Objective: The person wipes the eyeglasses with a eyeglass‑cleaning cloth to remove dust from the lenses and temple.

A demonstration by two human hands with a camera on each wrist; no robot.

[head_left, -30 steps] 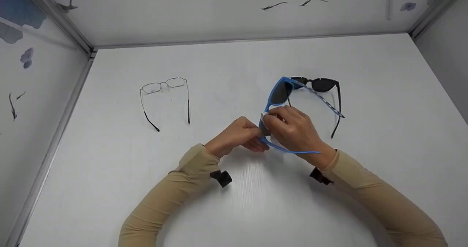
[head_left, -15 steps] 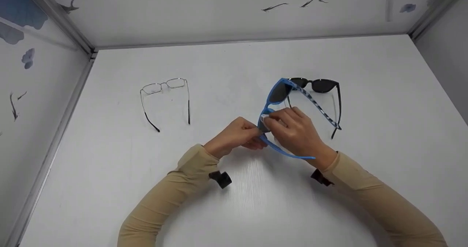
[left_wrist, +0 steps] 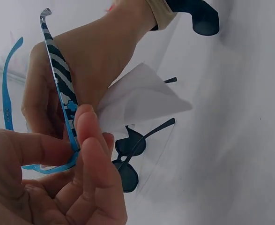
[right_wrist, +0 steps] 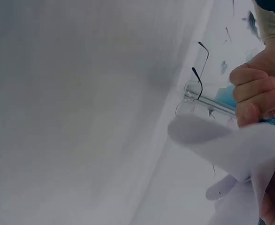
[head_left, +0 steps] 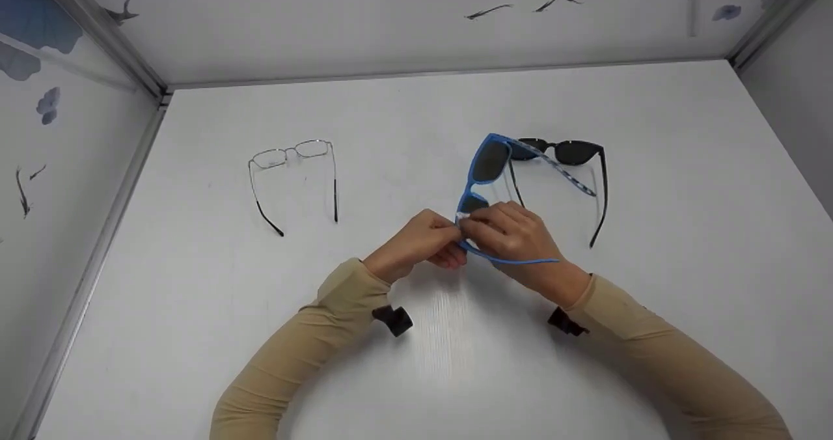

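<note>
Blue-framed sunglasses (head_left: 489, 162) with dark lenses stand held up between the hands, their patterned temples pointing right in the head view. My left hand (head_left: 422, 241) pinches them at the near corner by the hinge, as the left wrist view also shows. A white cloth (left_wrist: 139, 96) is pinched in my right hand (head_left: 511, 235), pressed at the near lens and partly covering it. Most of that cloth is hidden under the hand in the head view, but it hangs out in folds in the right wrist view.
Black sunglasses (head_left: 576, 152) lie with temples unfolded at the right, partly behind the blue pair. Thin wire-rimmed eyeglasses (head_left: 286, 158) lie unfolded on the white table (head_left: 390, 121) at the left. Printed white panels (head_left: 364, 30) enclose the back and sides.
My right hand with the cloth has shifted a little toward the near end of the lens. The blue sunglasses have tilted, their temple ends rising in view. The left hand has barely moved.
</note>
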